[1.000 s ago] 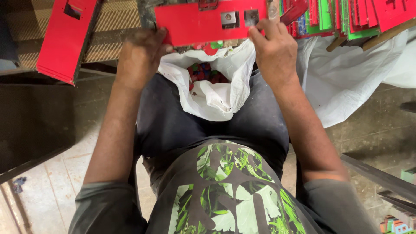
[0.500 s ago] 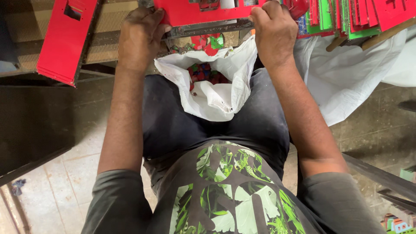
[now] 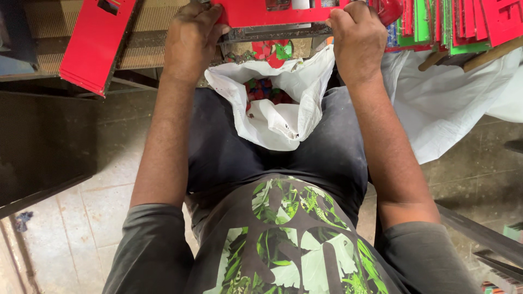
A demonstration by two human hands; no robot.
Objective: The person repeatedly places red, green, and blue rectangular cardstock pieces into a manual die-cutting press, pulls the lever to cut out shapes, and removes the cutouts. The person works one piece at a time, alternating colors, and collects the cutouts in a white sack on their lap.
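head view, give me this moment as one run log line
left hand: grips red sheet | right hand: grips red sheet | white bag: open on lap, holds scraps
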